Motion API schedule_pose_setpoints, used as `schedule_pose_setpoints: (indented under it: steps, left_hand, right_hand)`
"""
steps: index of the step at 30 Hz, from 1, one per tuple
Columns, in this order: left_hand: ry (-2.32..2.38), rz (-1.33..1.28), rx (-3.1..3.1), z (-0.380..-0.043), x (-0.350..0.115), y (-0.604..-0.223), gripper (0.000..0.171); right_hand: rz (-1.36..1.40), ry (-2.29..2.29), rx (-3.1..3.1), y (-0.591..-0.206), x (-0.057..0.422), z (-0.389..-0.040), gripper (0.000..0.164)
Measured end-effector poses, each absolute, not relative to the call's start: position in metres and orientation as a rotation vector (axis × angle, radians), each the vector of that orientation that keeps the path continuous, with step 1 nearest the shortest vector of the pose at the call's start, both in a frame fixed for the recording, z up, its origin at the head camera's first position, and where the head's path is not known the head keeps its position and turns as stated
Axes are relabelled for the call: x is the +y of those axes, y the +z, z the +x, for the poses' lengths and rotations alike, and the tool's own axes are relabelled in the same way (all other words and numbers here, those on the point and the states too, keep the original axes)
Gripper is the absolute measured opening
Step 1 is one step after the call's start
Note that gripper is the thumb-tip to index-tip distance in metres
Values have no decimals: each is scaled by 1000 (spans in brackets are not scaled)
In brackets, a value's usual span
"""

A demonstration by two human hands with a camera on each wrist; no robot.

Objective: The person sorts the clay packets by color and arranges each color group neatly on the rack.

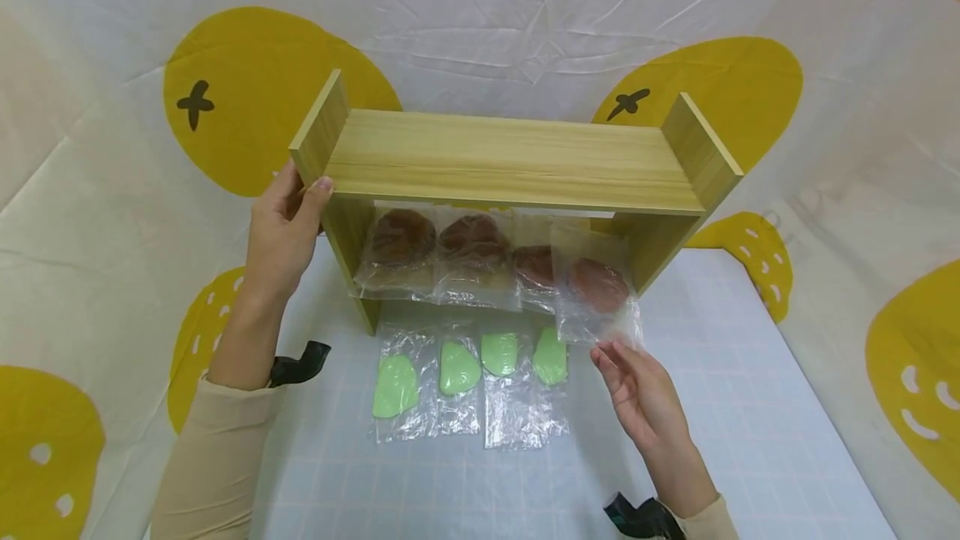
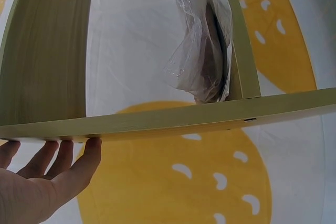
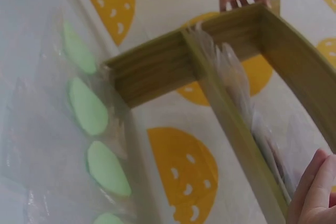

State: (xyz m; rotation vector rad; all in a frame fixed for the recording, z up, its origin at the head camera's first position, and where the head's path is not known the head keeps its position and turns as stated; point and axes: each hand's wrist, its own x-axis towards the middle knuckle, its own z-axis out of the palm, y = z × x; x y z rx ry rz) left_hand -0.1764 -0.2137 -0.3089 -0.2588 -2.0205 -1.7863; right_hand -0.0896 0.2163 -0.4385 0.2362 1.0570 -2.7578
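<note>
My left hand (image 1: 281,227) holds the left side panel of a small wooden shelf (image 1: 510,157), thumb at its front edge. In the left wrist view, the fingertips touch the panel's outer face. Several clear bags with flat, round, dark reddish-brown pieces stand in a row on the shelf's lower board. At the right end, my right hand (image 1: 648,398) pinches the lower edge of one such bag (image 1: 600,286), which overlaps its neighbour (image 1: 534,265). The right wrist view shows these fingers (image 3: 315,187) beside the bags; their tips are partly cut off.
Several clear bags with light green flat pieces (image 1: 459,367) lie in a row on the pale checked table (image 1: 375,490), before the shelf. A white cloth (image 1: 480,32) with yellow printed shapes hangs behind. Both wrists wear black straps.
</note>
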Motion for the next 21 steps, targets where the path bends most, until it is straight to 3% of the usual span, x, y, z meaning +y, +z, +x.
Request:
schedule_pose_setpoints:
  steps: [21]
  left_hand:
    - [-1769, -251, -2036, -176, -213, -309, 44]
  right_hand:
    - [182, -2878, 693, -435, 221, -128, 16]
